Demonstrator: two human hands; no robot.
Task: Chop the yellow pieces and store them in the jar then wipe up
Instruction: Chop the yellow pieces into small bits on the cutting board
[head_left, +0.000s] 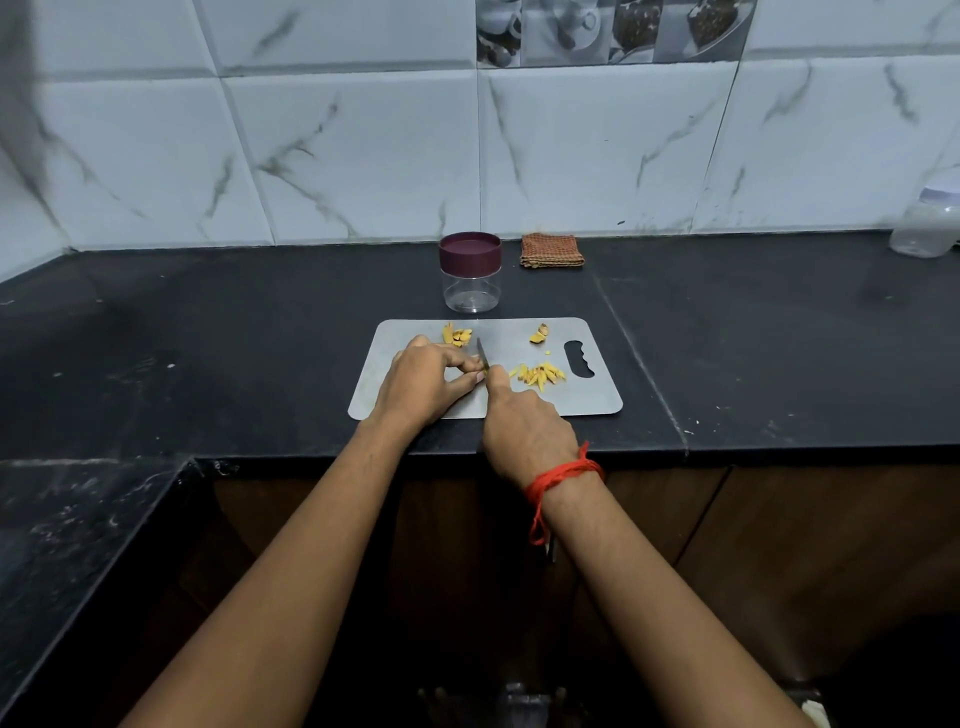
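Note:
A steel cutting board (587, 395) lies on the black counter. On it my left hand (423, 387) pinches a small yellow piece against the board, the piece mostly hidden by my fingertips. My right hand (522, 434) grips a knife (483, 356) whose blade stands right beside those fingertips. A heap of cut yellow strips (537, 375) lies to the right of the blade. Uncut yellow chunks (457, 335) sit at the board's far edge, with one more chunk (539, 335) farther right. Behind the board stands a clear jar (470, 291) with a maroon lid on it.
A folded orange checked cloth (552, 251) lies by the wall, right of the jar. A clear plastic bottle (924, 231) lies at the far right. The black counter (208, 332) turns toward me on the left; its front edge runs just below the board.

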